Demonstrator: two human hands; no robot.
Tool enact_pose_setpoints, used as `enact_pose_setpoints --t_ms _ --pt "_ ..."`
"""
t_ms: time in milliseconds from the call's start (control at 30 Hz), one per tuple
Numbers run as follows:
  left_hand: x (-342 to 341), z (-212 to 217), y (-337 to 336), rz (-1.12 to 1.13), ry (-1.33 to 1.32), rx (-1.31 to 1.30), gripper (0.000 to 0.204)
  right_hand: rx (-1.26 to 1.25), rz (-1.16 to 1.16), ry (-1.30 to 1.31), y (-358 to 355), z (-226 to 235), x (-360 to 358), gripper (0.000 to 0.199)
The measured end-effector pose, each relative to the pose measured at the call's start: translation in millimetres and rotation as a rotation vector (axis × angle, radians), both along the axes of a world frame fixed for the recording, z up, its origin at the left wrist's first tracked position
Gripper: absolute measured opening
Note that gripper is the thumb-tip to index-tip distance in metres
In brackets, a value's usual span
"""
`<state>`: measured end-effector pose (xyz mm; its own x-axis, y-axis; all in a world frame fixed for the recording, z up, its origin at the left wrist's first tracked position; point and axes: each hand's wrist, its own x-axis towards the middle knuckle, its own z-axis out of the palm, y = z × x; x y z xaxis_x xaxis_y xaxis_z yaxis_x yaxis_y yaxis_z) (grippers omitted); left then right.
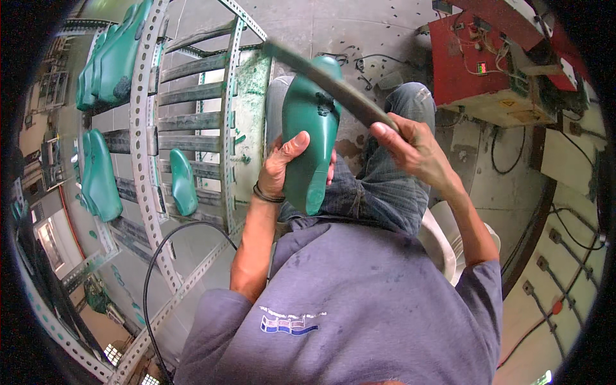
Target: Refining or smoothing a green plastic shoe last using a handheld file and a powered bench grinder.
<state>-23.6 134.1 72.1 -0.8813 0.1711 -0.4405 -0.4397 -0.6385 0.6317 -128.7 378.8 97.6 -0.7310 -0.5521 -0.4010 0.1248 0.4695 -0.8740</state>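
Holding a glossy green shoe form above the lap in the left hand, clamped on its side, with the thumb laid over the upper face and fingertips just showing at the opposite edge. Gripping a long, flat, dark bar by one end in the right hand, closed around it with the thumb pressed along the top. Crossing over the far part of the form with the bar, slanted away toward the left; impossible to tell from this angle whether touching or just above. Marked near the bar with a rough dark patch on the green surface.

Dressed in a purple-gray T-shirt and faded blue jeans, with a dark band around the left wrist. Seated on a white seat, partly hidden at the right hip. Flanked at left by a slatted rack bearing a small green form, a larger green form farther left and a row of green forms beyond. Faced at upper right by a red machine with exposed wiring.
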Motion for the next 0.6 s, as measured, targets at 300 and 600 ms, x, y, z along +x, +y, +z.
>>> enact_pose_setpoints --t_ms 300,600 --pt "-0.3 -1.2 -2.7 -0.043 0.002 -0.069 0.065 0.147 0.064 0.592 2.1 -3.4 13.5 0.038" --pt "-1.8 -3.3 0.1 -0.052 0.011 -0.101 0.066 0.200 0.095 0.497 5.0 9.6 9.8 0.039"
